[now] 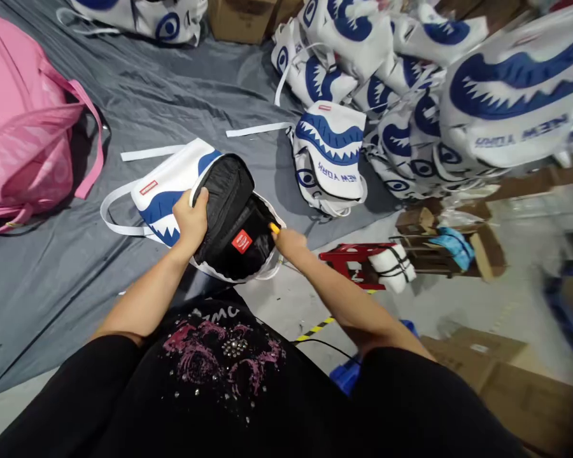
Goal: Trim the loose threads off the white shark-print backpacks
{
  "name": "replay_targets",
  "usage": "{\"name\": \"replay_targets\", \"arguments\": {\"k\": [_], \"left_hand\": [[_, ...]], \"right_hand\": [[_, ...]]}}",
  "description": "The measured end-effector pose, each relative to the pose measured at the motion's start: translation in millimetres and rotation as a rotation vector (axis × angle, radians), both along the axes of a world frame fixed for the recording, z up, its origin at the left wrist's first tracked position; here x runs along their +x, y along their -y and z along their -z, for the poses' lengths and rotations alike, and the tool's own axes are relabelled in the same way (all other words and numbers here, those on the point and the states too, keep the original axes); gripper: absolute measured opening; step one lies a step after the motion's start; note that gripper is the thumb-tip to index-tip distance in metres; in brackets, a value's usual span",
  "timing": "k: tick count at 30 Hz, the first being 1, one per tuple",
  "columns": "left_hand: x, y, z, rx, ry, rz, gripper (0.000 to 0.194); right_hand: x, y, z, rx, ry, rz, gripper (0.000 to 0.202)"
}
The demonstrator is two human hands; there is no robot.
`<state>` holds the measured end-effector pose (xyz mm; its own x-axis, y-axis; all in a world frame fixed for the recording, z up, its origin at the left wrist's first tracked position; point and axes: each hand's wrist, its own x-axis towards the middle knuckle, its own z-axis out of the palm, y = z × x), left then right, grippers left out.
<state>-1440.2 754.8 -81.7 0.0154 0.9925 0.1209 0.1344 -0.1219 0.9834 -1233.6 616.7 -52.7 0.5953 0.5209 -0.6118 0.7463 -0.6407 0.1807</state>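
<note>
A white backpack with a blue shark-mouth print lies unzipped on the grey cloth, its opening towards me. The black lining inside carries a red label. My left hand is closed on the edge of the opened front panel, thumb at the rim. At the right rim of the opening, my right hand is closed around a small orange tool. Only the tool's orange end shows, so I cannot make out its kind.
On the grey cloth, a pink backpack stands at the left. Another white backpack sits to the right, before a pile of similar bags. Beyond the table edge are a red stool-like object and cardboard boxes.
</note>
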Motion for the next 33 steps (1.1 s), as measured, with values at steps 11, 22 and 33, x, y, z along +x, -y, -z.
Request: {"name": "replay_targets", "arguments": {"k": [11, 22, 33], "left_hand": [[11.0, 24.1, -15.4, 0.128, -0.020, 0.245, 0.045], [16.2, 11.8, -26.0, 0.318, -0.124, 0.276, 0.053], [16.4, -2.7, -22.2, 0.378, -0.102, 0.282, 0.056]], "right_hand": [[-9.6, 69.5, 24.3, 0.523, -1.140, 0.832, 0.049], [-50.3, 69.5, 84.7, 0.747, -1.481, 1.074, 0.046], [-56.5, 65.3, 81.1, 0.829, -1.176, 1.361, 0.047]]}}
